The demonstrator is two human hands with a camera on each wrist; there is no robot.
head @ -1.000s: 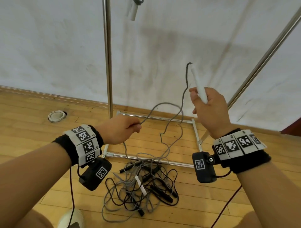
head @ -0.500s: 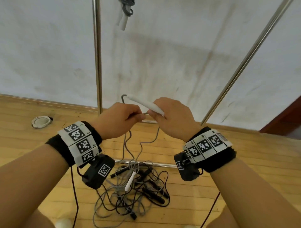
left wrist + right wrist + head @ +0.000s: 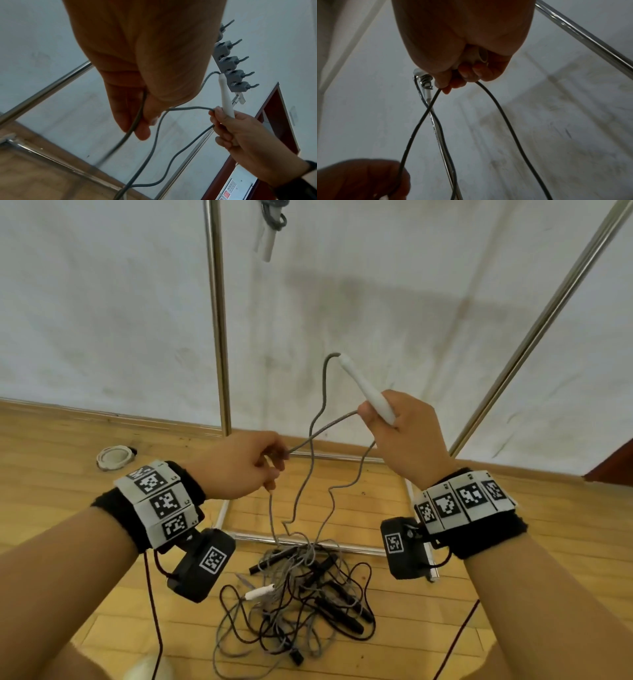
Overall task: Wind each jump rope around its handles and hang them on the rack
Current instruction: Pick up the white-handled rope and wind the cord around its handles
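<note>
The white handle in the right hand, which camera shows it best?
The head view: the white handle shows nearly whole, jutting above the right hand. The left wrist view shows it smaller, before the hooks. The right wrist view shows only its butt end.

A scuffed white wall [image 3: 376,302] meets a light wooden plank floor [image 3: 51,467] at a wooden skirting board [image 3: 102,414], with a dark red door frame [image 3: 613,460] at right
</note>
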